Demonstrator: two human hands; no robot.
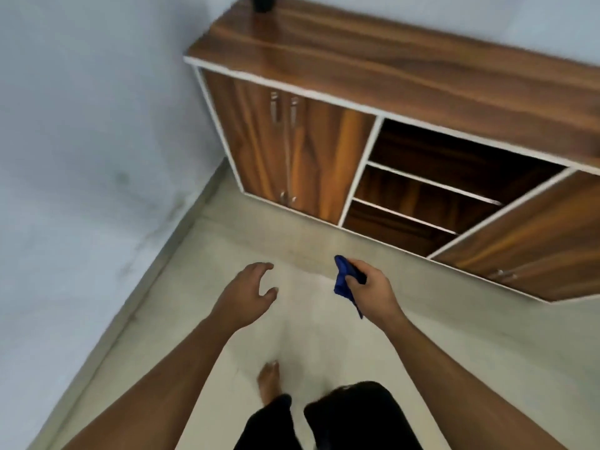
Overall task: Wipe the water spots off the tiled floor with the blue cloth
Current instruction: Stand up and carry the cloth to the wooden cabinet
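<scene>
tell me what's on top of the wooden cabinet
On the wooden cabinet top, one dark round object stands near the left end, cut off by the frame edge, so what it is cannot be told. The top's right end runs out of view.

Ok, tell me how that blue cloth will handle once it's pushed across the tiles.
Probably floppy: the blue cloth droops below the right hand gripping it. Likely light, since one hand holds it bunched without strain. It may crumple rather than slide flat across the tiled floor.
</scene>
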